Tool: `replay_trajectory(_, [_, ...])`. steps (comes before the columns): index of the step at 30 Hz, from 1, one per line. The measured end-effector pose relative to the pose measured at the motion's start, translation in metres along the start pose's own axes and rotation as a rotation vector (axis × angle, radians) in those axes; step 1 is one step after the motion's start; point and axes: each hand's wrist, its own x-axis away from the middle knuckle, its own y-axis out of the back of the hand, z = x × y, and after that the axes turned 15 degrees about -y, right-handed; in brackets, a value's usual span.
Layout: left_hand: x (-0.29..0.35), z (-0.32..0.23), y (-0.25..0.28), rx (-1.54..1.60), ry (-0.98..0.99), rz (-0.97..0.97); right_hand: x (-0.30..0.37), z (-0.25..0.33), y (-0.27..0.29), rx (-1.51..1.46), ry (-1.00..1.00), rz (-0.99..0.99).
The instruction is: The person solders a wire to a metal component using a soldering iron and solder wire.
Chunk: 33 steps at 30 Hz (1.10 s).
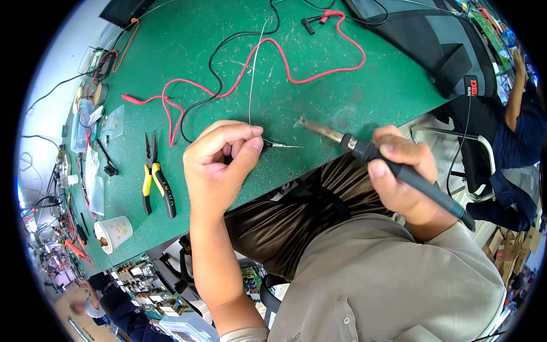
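Note:
My left hand is closed in a pinch above the green table's near edge. Between thumb and forefinger it holds a thin silvery wire, probably solder, which rises toward the far side. A dark piece with a thin pointed metal tip also sticks out of that pinch, to the right; the rest of it is hidden by the fingers. My right hand grips a soldering iron by its dark handle. The iron's metal tip points left and stands apart from the pointed piece, with faint smoke near it.
Yellow-and-black pliers lie left of my left hand. Red and black test leads wind across the table. A paper cup stands near the left edge, a dark bag at the far right. Other people are farther off.

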Motion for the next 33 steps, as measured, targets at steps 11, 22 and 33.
replay_trajectory(11, [0.003,-0.001,0.002,-0.005,0.028,-0.036,-0.026,-0.021,0.012,-0.127,-0.149,-0.062])
replay_trajectory(22, [0.003,-0.001,0.005,0.017,0.035,-0.009,-0.030,-0.038,0.011,-0.249,-0.140,-0.061])
replay_trajectory(33, [0.001,-0.004,0.005,0.015,0.071,0.020,-0.031,-0.036,0.012,-0.255,-0.156,-0.043])
